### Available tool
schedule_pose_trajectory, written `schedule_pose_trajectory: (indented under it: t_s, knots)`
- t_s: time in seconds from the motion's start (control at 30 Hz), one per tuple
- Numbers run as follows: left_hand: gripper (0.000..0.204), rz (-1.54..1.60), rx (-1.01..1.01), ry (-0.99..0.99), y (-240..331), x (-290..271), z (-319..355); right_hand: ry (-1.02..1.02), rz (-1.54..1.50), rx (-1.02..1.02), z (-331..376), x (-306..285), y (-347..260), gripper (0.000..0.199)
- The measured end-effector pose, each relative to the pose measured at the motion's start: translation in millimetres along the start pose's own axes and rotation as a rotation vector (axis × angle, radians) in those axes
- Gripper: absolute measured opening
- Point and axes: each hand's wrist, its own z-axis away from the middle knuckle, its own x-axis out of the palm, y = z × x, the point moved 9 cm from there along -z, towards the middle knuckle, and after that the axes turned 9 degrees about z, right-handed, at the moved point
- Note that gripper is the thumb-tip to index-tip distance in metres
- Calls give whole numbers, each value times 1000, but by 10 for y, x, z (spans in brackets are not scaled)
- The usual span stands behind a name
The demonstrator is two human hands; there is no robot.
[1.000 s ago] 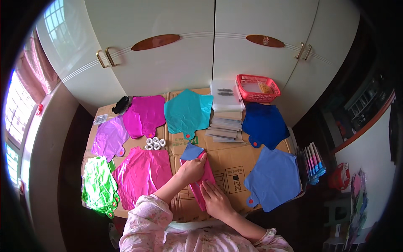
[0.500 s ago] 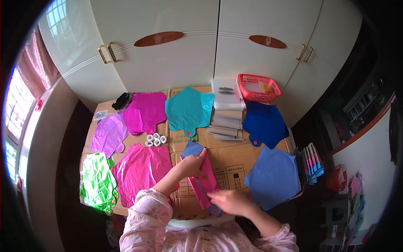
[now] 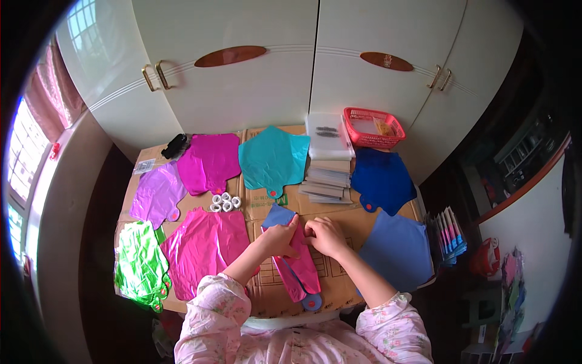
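Note:
In front of me lies a narrow folded strip of flat foil balloon, a pink layer [image 3: 308, 276] with a periwinkle-blue foil balloon [image 3: 278, 213] showing at its far end. A round blue tab [image 3: 311, 301] sticks out at the near end. My left hand [image 3: 277, 239] presses down across the strip, fingers stretched and thumb apart. At the strip's right edge my right hand [image 3: 326, 236] has its fingers curled and pinched on the pink foil. The fingertips are partly hidden. Left of the strip lies a flat pink foil balloon [image 3: 203, 249]; a blue one [image 3: 397, 252] lies to the right.
Purple [image 3: 209, 161], lilac [image 3: 156, 193], teal [image 3: 274, 156], navy [image 3: 383, 179] and green [image 3: 140, 258] foil balloons lie around the cardboard-covered table. White rolls [image 3: 225, 202], stacked cards [image 3: 327, 181], clear bags [image 3: 330, 136] and a red basket [image 3: 370, 144] stand farther back. Packets [image 3: 448, 236] sit at right.
My right hand has moved away from me, from the strip's near end up to its right edge beside my left hand. The left hand has stayed in place.

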Motion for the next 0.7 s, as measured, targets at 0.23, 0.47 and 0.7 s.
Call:
schedule_pose_trajectory:
  t_s: [0.23,0.47,0.7]
  knots:
    - [116,-79,69,66,-49,38,-29,-166,130,14,335,76,-15,38]
    - [117,-40,2,4,-3,22,3,-321,304,-16,627,45,-178,56]
    - [117,-64,25,29,-37,39,-12,-320,343,-37,884,-16,-329,57]
